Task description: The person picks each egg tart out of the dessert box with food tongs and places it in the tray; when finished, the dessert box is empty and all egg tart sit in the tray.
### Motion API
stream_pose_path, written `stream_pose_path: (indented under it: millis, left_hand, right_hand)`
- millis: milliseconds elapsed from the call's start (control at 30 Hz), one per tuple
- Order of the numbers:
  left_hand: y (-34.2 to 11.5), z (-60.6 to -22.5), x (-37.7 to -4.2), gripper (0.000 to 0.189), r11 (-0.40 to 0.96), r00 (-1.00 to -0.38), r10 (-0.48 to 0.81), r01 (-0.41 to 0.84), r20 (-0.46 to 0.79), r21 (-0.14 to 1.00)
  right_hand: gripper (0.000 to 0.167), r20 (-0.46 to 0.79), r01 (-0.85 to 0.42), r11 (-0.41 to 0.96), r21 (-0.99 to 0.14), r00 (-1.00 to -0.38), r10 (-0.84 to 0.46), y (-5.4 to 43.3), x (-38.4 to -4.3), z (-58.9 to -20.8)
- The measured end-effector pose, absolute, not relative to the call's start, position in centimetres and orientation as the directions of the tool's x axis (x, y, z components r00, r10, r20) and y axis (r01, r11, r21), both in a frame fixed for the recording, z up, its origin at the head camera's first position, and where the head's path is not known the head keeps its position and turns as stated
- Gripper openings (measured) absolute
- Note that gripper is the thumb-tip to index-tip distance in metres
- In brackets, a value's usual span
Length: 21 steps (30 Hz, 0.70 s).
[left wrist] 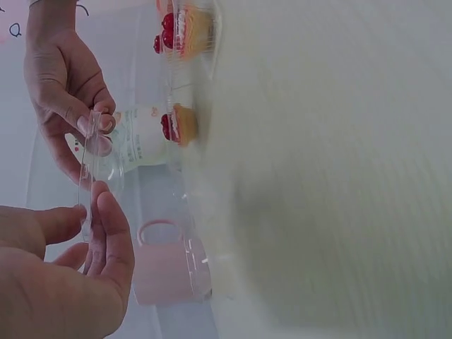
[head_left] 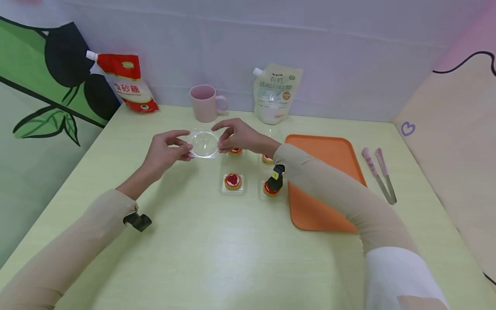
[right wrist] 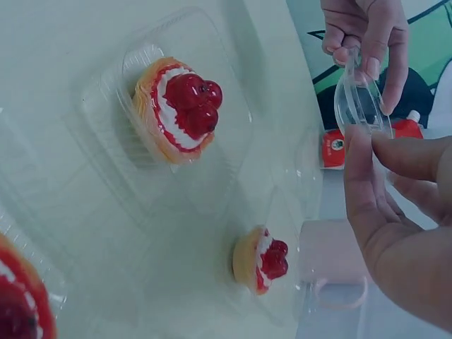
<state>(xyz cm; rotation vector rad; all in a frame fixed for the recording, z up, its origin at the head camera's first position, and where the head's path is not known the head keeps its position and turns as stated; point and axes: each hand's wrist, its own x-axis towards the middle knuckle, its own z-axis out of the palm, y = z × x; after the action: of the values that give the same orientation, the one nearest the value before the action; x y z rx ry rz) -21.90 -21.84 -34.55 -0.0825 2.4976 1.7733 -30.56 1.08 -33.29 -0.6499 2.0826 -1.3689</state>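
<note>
Between both hands, raised above the table, is a clear plastic lid (head_left: pixel 204 144) with a round domed centre. My left hand (head_left: pixel 165 148) pinches its left edge between thumb and fingers. On the opposite edge, my right hand (head_left: pixel 242 137) pinches it the same way. The left wrist view shows the lid (left wrist: pixel 90 162) edge-on, with the right hand (left wrist: pixel 70 99) beyond it. Just under the right arm are several small cherry tarts (head_left: pixel 233 181) with cream and red topping. In the right wrist view one tart (right wrist: pixel 180 109) sits in a clear plastic tray (right wrist: pixel 113 127).
An orange tray (head_left: pixel 323 215) lies right of the tarts, partly beneath the right forearm. Tongs with pink handles (head_left: pixel 379 174) lie beyond it. Along the back stand a pink mug (head_left: pixel 203 105), a red and white sugar bag (head_left: pixel 129 84) and a pale spouted pouch (head_left: pixel 276 94).
</note>
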Motion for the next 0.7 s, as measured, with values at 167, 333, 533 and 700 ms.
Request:
stream_pose_path:
  millis: [167, 333, 533, 700]
  left_hand:
    - [-23.4, -35.2, -21.7, 0.057, 0.359, -0.987, -0.010, -0.151, -0.158, 0.921]
    - [-24.7, -36.0, -21.6, 0.061, 0.398, -0.971, -0.009, -0.223, -0.239, 0.890]
    - [-25.7, -37.0, -21.8, 0.066, 0.425, -0.946, 0.010, -0.289, -0.324, 0.858]
    - [-26.4, -37.7, -22.0, 0.065, 0.440, -0.936, 0.027, -0.305, -0.352, 0.845]
  right_hand:
    - [0.048, -0.224, -0.011, 0.332, -0.943, -0.716, -0.661, -0.7, -30.5, -33.9]
    - [0.050, -0.273, 0.091, 0.296, -0.951, -0.699, -0.661, -2.2, -30.4, -34.8]
    - [0.050, -0.319, 0.108, 0.342, -0.933, -0.686, -0.654, -3.6, -30.2, -35.8]
    - [0.048, -0.338, 0.103, 0.375, -0.921, -0.688, -0.642, -4.5, -29.9, -36.0]
